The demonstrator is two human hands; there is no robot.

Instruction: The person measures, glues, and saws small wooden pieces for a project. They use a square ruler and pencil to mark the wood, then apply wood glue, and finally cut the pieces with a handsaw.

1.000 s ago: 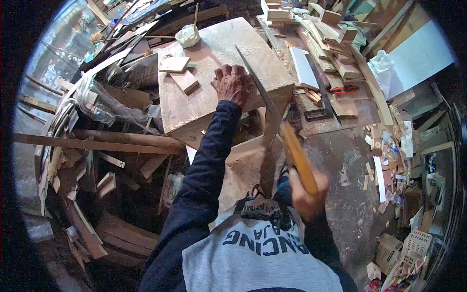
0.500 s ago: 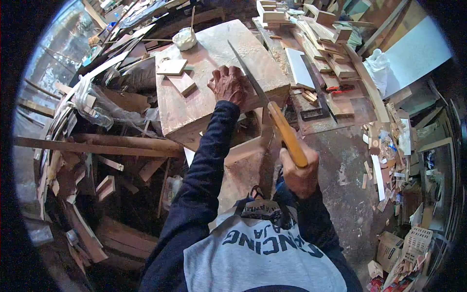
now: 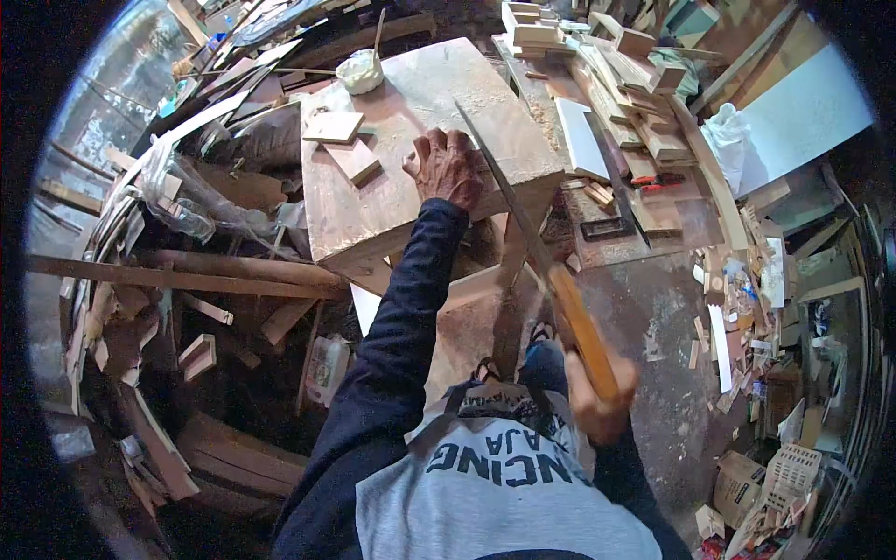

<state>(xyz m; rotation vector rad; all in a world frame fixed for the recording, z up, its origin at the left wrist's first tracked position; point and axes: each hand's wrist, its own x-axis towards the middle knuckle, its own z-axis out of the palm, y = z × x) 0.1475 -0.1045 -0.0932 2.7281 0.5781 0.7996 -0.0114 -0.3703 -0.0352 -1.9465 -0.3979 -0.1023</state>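
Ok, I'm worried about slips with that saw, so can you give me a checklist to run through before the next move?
1. Right hand grip closed around the saw handle: ok.
2. Left hand braced on the wooden box: ok, as far as shows.
3. Left hand well away from the saw blade: not ok, I'd say; the blade runs close beside it.
4. Two small wood pieces out of the blade's line: ok, they lie left of the left hand.
5. Teeth touching wood: cannot tell.
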